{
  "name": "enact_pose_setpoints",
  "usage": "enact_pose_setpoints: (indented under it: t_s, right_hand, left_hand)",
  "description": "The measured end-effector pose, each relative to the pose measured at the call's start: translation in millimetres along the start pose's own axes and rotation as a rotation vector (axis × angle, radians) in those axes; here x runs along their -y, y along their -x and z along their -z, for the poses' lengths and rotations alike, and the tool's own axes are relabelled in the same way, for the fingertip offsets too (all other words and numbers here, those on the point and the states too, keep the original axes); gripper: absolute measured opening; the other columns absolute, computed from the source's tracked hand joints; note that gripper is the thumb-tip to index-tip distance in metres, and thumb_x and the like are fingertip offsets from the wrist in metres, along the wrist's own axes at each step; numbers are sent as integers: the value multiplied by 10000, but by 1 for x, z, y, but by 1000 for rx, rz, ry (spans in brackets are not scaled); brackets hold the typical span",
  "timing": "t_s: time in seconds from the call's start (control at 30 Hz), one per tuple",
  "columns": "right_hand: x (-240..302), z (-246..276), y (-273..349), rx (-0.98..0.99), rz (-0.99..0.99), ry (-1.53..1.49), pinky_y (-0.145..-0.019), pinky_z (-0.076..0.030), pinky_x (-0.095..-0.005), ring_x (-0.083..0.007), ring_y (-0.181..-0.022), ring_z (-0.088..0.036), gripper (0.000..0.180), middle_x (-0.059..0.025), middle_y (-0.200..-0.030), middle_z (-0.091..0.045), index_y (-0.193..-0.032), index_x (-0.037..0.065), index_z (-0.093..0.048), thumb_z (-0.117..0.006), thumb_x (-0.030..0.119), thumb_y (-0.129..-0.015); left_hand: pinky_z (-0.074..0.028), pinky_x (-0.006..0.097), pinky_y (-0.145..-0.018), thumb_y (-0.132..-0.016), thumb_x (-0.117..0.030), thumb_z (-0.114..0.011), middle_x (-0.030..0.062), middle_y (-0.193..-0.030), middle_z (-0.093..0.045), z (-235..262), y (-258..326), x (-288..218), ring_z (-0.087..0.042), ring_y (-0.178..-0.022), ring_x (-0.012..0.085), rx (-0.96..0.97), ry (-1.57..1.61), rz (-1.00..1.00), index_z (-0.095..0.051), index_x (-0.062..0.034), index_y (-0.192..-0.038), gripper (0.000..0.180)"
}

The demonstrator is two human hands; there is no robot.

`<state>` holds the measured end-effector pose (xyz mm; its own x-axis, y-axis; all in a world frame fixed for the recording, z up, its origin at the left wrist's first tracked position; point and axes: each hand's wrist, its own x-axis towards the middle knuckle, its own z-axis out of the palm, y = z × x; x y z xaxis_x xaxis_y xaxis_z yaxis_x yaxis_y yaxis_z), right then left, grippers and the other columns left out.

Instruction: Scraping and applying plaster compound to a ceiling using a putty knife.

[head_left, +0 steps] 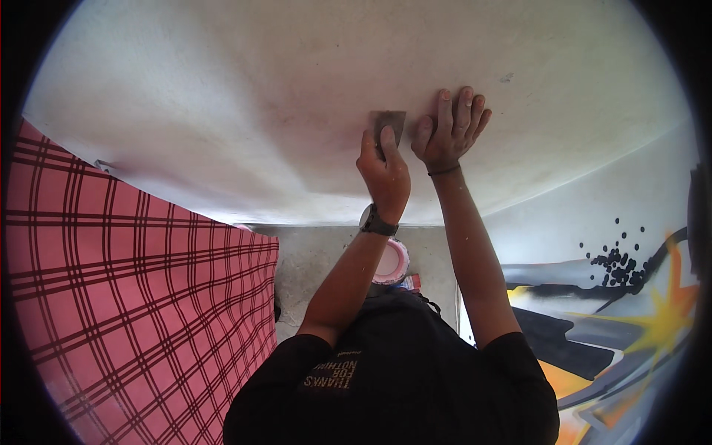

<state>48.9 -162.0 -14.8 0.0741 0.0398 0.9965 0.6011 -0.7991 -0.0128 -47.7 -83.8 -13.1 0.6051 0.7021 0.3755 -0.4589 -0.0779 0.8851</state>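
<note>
My left hand [385, 178] pinches a flat grey pad [393, 122] against the pale wall [297, 89], seemingly to rub it; my right hand [447, 143] lies spread, empty, beside it. Another stroke calls for even pressure.

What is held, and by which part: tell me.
The left hand holds a flat grey piece by its lower part, nearest the wrist; the right hand, on the wall, holds nothing.
</note>
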Motion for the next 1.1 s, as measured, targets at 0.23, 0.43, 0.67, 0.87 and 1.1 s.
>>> enact_pose_setpoints:
  t_s: [0.23, 0.43, 0.67, 0.87, 1.1]
  right_hand:
    - [-8, 3, 2, -5, -3, -4, -1225, -110, -540, -353, -1482, -292, 480, -120, -1550, -413, -1384, 152, -592, -406, 372, -999]
    - [-6, 6, 1, 26, 59, 25, -1220, -112, -546, -390, -1489, -258, 505, -184, -1564, -370, -1399, 60, -543, -383, 348, -1016]
    - [-6, 6, 3, 39, 62, 33, -1220, -114, -545, -387, -1489, -259, 507, -181, -1568, -365, -1403, 52, -538, -385, 338, -1012]
    - [-3, 7, 2, 32, 64, 31, -1221, -115, -542, -388, -1487, -262, 506, -180, -1569, -363, -1404, 52, -538, -386, 332, -1011]
    - [-14, 12, 5, 46, 44, 40, -1222, -114, -541, -385, -1488, -262, 504, -179, -1557, -383, -1404, 50, -539, -387, 323, -1008]
  left_hand:
    - [-270, 241, -468, -1057, -219, -511, -61, -622, -424, -10, -1, -6, -371, -541, 20, -8, 2, -15, -468, -51, -819, 295]
    - [-308, 302, -493, -1034, -182, -531, 36, -584, -445, 5, 10, 11, -373, -575, 78, -24, -35, 81, -473, 9, -820, 293]
    - [-299, 301, -484, -1033, -182, -533, 13, -571, -424, 2, -6, -10, -364, -564, 78, -48, 16, 47, -472, 5, -802, 304]
    - [-296, 287, -487, -1041, -186, -522, -4, -580, -420, 14, 8, 17, -363, -566, 69, -46, -53, 84, -477, 4, -823, 292]
    - [-321, 309, -488, -1032, -182, -534, 34, -588, -472, -9, -9, -14, -389, -560, 92, -40, 71, 53, -486, 5, -819, 287]
